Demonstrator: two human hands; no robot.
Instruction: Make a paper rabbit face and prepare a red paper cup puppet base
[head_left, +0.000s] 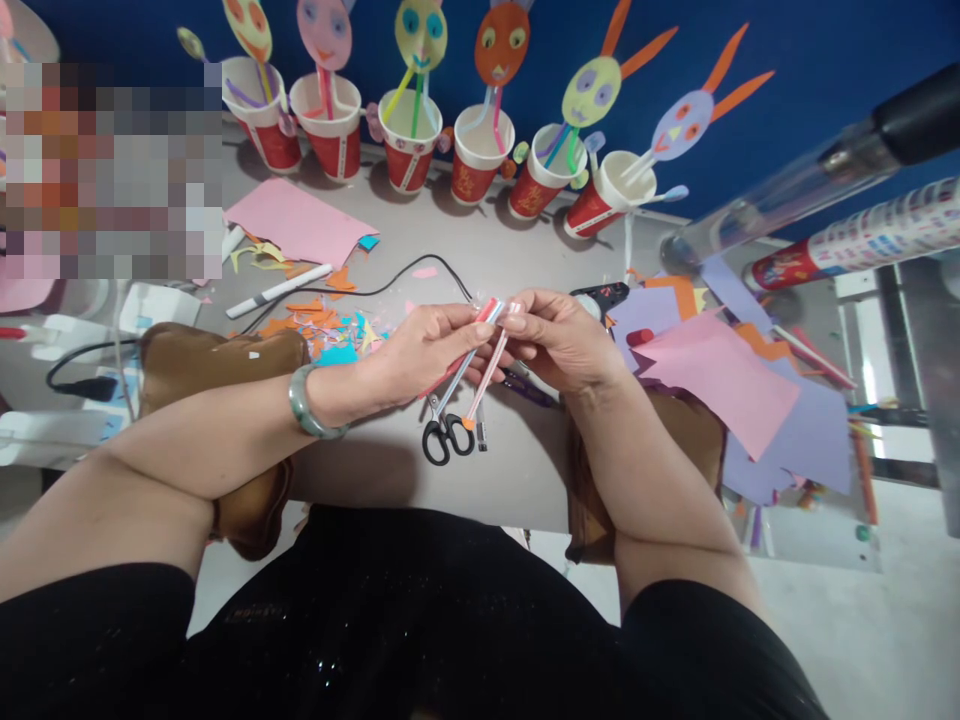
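Observation:
Over the middle of the table, my left hand (420, 345) is closed round several slim drinking straws, among them a red one and a pale blue one (459, 382). Close by on the right, my right hand (562, 335) pinches the upper end of a pink-and-white straw (487, 380) that slants down alongside the others. Its lower end is near a small orange piece at the scissors. Black-handled scissors (448, 440) lie just below the straws, their blades partly hidden under my hands. A pen, mostly covered, rests next to them.
Red paper cups (480, 165) with paper animal faces on straws line the back. Colored scraps (322, 325) and a white marker (279, 291) lie left, with a black cable (375, 289). Pink paper (724, 375) and purple sheets are piled right. Brown cushions (225, 375) flank the table.

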